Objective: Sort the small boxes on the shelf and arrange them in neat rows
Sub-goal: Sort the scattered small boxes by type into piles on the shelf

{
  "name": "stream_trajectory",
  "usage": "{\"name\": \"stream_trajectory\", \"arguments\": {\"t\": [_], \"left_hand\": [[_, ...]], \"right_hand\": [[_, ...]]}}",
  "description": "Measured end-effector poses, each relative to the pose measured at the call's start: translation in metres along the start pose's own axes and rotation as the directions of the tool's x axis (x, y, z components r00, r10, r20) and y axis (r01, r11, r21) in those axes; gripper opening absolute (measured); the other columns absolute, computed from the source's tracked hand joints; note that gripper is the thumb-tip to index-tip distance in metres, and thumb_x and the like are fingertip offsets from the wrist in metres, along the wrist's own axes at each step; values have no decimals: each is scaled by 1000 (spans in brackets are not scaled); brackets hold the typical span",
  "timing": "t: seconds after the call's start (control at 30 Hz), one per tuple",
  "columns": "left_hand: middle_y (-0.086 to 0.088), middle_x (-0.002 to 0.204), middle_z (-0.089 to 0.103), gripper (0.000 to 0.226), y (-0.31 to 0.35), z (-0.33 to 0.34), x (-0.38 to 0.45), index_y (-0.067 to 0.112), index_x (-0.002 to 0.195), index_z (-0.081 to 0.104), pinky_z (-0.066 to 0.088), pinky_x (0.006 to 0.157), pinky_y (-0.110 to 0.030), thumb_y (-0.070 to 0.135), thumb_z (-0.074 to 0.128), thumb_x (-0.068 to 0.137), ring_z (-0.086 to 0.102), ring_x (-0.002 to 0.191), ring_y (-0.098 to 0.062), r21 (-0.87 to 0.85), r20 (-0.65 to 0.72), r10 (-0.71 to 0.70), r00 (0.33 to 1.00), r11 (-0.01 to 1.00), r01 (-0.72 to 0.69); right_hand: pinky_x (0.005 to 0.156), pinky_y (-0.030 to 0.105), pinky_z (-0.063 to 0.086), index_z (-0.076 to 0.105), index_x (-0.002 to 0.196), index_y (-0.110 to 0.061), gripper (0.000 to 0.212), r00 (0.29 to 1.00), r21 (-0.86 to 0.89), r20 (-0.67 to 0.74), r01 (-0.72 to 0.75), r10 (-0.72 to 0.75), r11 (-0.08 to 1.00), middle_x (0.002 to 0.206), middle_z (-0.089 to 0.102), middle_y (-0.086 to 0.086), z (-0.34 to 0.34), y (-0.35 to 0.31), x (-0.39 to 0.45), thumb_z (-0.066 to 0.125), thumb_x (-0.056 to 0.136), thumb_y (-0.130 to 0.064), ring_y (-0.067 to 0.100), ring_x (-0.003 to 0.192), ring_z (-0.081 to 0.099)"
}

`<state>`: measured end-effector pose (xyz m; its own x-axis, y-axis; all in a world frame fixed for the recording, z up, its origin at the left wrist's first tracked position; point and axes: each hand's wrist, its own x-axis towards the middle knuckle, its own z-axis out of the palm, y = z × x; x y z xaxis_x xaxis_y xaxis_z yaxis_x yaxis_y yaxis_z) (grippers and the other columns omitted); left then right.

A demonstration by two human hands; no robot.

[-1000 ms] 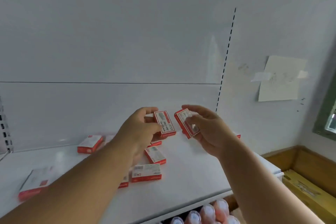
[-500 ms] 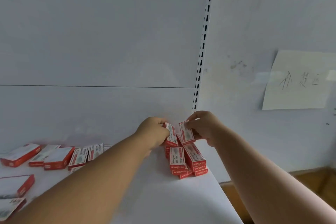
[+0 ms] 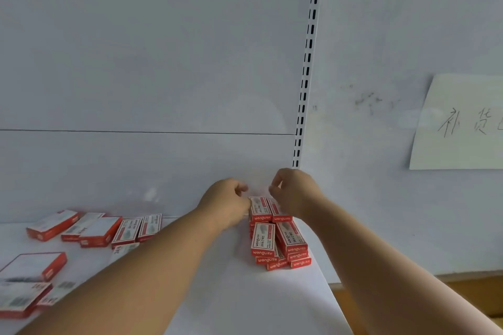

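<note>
The left hand (image 3: 227,202) and right hand (image 3: 294,192) hover side by side over the back right corner of the white shelf (image 3: 245,302), close to the wall. Both have their fingers loosely curled with nothing between them. Just below them, at about 6 o'clock from the gap between the hands, sits a stack of small red-and-white boxes (image 3: 275,236), two columns wide. The top back pair of boxes (image 3: 265,208) lies directly under the fingertips: the left hand's knuckles are at its left edge, and the right hand partly covers its right side; whether either hand touches it cannot be told.

Well apart, at 9 o'clock from the hands, a loose row of boxes (image 3: 95,227) lies along the back of the shelf, some skewed. More scattered boxes (image 3: 30,283) lie near the shelf's front left, at about 8 o'clock.

A slotted upright rail (image 3: 306,76) rises at 12 o'clock from the right hand. A paper note (image 3: 460,122) with handwriting hangs on the wall at 2 o'clock.
</note>
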<state>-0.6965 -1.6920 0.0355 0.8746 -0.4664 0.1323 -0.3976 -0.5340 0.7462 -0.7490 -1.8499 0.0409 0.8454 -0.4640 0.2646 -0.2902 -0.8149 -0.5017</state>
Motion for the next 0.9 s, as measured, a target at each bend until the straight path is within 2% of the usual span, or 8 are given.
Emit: {"name": "stream_trajectory", "arguments": {"t": [0.13, 0.27, 0.33, 0.47, 0.53, 0.67, 0.8, 0.9], "left_hand": [[5, 119, 63, 37, -12, -32, -14, 24, 123, 62, 49, 86, -26, 18, 65, 86, 60, 102, -14, 113, -60, 76, 995, 991, -69], [9, 113, 62, 32, -45, -77, -33, 28, 118, 63, 45, 65, -21, 19, 62, 88, 57, 83, -10, 172, -74, 90, 993, 982, -76], [10, 115, 61, 33, -68, -102, -44, 29, 121, 61, 48, 68, -20, 19, 61, 90, 58, 86, -10, 214, -92, 81, 992, 975, -60], [11, 117, 60, 33, -118, -155, -63, 30, 121, 61, 50, 75, -22, 17, 60, 91, 61, 92, -12, 276, -121, 55, 991, 961, -20], [10, 116, 61, 32, -143, -181, -67, 29, 120, 62, 48, 79, -22, 18, 62, 89, 60, 95, -11, 310, -131, 64, 989, 951, -21], [10, 110, 64, 25, -192, -228, -62, 29, 109, 65, 44, 73, -22, 17, 62, 87, 58, 92, -10, 313, -131, 65, 989, 949, -21], [10, 113, 64, 24, -226, -251, -51, 28, 113, 65, 43, 80, -23, 23, 63, 89, 57, 97, -11, 339, -111, 63, 992, 941, -22], [7, 120, 61, 29, -238, -254, -43, 27, 118, 64, 46, 87, -25, 27, 64, 89, 58, 106, -13, 349, -81, 68, 994, 937, -35]], "right_hand": [[68, 28, 48, 61, 87, -26, 6, 985, -18, -66, 156, -157, 988, 97, 65, -2, 0, -36, -7, 58, 89, -31, 16, 81, 60], [73, 29, 48, 57, 83, -29, 7, 969, 23, -27, 244, -244, 969, 96, 64, -3, 19, -89, -17, 59, 87, -35, 18, 87, 59], [72, 28, 46, 58, 83, -28, 8, 958, 53, -18, 287, -286, 957, 95, 64, -4, 35, -118, -22, 59, 87, -34, 16, 87, 58], [60, 22, 39, 61, 86, -24, 7, 936, 108, 18, 347, -350, 932, 88, 64, -6, 71, -182, -34, 60, 88, -31, 13, 80, 57], [61, 23, 41, 61, 85, -24, 8, 930, 130, 43, 356, -364, 925, 86, 64, -6, 91, -212, -40, 60, 88, -31, 14, 79, 58], [64, 25, 44, 64, 91, -22, 8, 921, 112, 113, 360, -372, 926, 88, 65, -6, 131, -263, -45, 61, 89, -30, 14, 79, 59], [77, 26, 47, 65, 103, -21, 17, 921, 42, 191, 339, -341, 940, 97, 64, -6, 160, -286, -41, 64, 88, -29, 15, 90, 59], [89, 29, 46, 63, 117, -23, 33, 922, -119, 277, 313, -272, 942, 114, 63, -3, 166, -286, -39, 67, 86, -32, 18, 107, 57]]}}
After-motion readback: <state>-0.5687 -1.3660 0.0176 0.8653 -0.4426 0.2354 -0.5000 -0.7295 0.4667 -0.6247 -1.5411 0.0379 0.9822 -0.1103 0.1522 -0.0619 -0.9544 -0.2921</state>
